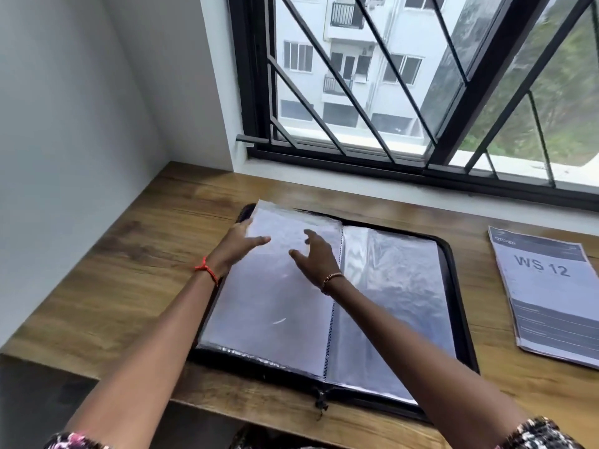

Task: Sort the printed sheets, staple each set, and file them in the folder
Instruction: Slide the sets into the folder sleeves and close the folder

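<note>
A black zip folder (462, 306) lies open on the wooden desk, showing clear plastic sleeves (269, 306) on both sides of its spine. My left hand (236, 244) is at the upper left edge of the left-hand sleeve, fingers extended over it. My right hand (316, 257) hovers above the same sleeve near the spine, fingers spread and holding nothing. A stack of printed sheets (547, 299) headed "WS 12" lies to the right of the folder. No stapler is in view.
The wooden desk (136, 264) runs under a barred window (389, 92), with a white wall (64, 124) on the left. The desk's front edge is close to my body. Bare wood shows left of the folder.
</note>
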